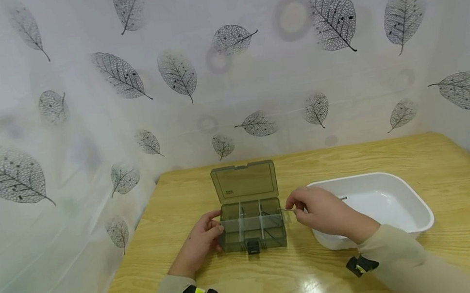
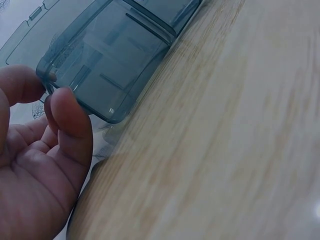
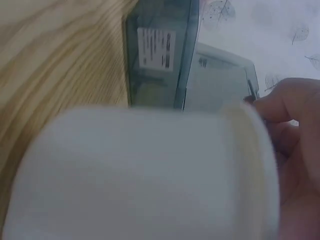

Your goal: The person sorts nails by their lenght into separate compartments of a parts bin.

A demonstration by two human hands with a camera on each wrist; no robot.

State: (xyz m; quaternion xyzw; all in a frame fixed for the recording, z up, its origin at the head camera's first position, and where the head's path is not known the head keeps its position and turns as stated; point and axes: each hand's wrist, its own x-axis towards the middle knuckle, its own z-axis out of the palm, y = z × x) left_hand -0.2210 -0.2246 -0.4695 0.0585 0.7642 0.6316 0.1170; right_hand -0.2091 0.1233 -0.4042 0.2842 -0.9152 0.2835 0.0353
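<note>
A greenish see-through compartment box (image 1: 251,222) stands on the table with its lid (image 1: 245,182) raised at the back. My left hand (image 1: 202,241) pinches the box's left wall between thumb and fingers, as the left wrist view also shows. At the box's right edge, my right hand (image 1: 319,209) pinches a thin metal rod (image 1: 287,209) that points left over the rear right compartment. Its exact kind is too small to tell. Thin dark pieces (image 1: 274,232) lie in the right-hand compartments. In the right wrist view the white tray (image 3: 140,170) hides part of the box.
To the right of the box sits the white tray (image 1: 397,176), under my right wrist, with a small metal piece (image 1: 343,197) inside near its left side. The wooden table (image 1: 252,286) meets a leaf-printed curtain (image 1: 236,83) at the back and sides.
</note>
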